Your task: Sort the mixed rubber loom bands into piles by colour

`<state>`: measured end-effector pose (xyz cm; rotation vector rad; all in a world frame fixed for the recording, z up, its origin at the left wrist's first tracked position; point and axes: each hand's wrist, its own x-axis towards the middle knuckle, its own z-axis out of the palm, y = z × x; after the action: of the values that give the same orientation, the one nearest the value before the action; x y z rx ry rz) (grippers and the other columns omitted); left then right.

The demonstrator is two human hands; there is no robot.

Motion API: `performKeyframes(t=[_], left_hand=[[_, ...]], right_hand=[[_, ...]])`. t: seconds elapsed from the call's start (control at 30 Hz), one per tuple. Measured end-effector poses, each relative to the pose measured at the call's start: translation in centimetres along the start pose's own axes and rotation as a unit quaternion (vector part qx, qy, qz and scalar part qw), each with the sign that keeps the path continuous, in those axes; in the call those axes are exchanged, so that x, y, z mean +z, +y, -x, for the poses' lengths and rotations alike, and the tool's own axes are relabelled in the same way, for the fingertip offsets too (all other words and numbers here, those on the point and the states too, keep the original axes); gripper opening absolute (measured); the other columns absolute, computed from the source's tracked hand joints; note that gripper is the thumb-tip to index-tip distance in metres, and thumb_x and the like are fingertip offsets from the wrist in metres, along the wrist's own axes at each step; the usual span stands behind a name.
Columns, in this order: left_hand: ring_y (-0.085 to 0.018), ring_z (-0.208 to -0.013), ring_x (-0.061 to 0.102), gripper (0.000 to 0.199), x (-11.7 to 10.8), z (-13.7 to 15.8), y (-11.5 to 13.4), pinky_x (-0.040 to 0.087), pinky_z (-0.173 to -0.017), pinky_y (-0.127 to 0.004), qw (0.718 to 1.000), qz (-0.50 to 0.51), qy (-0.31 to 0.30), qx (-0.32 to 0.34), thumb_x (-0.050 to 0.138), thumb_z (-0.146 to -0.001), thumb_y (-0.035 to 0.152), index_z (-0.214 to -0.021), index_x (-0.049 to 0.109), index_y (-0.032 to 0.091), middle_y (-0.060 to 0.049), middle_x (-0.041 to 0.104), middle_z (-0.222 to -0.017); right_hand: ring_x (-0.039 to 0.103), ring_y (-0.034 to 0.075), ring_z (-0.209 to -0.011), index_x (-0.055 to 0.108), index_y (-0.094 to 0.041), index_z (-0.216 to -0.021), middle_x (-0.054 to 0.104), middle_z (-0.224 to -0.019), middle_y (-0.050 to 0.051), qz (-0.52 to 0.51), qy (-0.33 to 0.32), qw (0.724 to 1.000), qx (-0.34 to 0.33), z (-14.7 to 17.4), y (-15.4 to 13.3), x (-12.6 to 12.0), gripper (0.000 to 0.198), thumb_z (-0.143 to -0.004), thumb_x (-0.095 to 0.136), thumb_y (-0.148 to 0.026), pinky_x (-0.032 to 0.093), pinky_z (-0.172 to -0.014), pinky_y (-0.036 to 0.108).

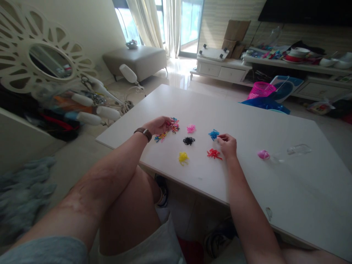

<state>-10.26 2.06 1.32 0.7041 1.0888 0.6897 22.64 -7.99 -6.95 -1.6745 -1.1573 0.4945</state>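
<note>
A mixed heap of small coloured rubber bands (175, 126) lies on the white table, with more multicoloured bands (161, 137) nearer the edge. My left hand (161, 125), a brown watch on its wrist, is closed at the mixed heap, with reddish bands showing at its fingers. Beside the blue pile (213, 134), my right hand (227, 144) has its fingers pinched together; what they hold, if anything, is too small to tell. Sorted by colour are a pink pile (191, 128), a black pile (189, 140), a yellow pile (183, 158) and a red pile (214, 153).
To the right on the table (275, 124) are a pink-purple object (263, 154) and a clear plastic container (299, 149) on its side. Beyond the far edge stands a pink basket (261, 90). A lamp with white shades (108, 113) is at the left.
</note>
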Motion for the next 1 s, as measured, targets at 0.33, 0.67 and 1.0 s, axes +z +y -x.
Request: performKeyframes(t=[0.33,0.67,1.0], left_hand=[[-0.01,-0.044,0.03,0.034,-4.0,0.1,0.7,0.028,-0.046,-0.028,0.89,-0.438,0.116,0.051,0.079,-0.062,0.026,-0.049,0.049,0.02,0.004,0.032,-0.042],[-0.019,-0.063,0.05,0.031,-6.7,2.3,1.1,0.031,-0.056,-0.029,0.779,-0.612,0.126,-0.053,0.091,-0.041,0.028,-0.061,0.07,0.016,-0.001,0.05,-0.053],[-0.019,-0.067,0.05,0.035,-8.2,0.8,0.1,0.033,-0.058,-0.027,0.819,-0.565,0.086,-0.059,0.092,-0.036,0.03,-0.064,0.074,0.017,-0.004,0.057,-0.059]], right_hand=[[0.062,0.019,-0.065,0.072,-0.018,-0.076,0.069,-0.07,0.003,-0.006,0.001,1.0,0.0,-0.1,0.0,0.0,0.021,-0.069,0.067,-0.037,0.047,-0.06,0.03],[0.061,0.018,-0.065,0.072,-0.018,-0.076,0.068,-0.069,0.002,-0.007,0.003,1.0,-0.005,0.0,-0.1,0.1,0.02,-0.069,0.066,-0.035,0.046,-0.06,0.029],[0.061,0.018,-0.063,0.073,-0.018,-0.077,0.067,-0.068,0.002,-0.002,-0.001,1.0,-0.002,0.0,0.0,0.1,0.02,-0.069,0.067,-0.035,0.046,-0.06,0.029]])
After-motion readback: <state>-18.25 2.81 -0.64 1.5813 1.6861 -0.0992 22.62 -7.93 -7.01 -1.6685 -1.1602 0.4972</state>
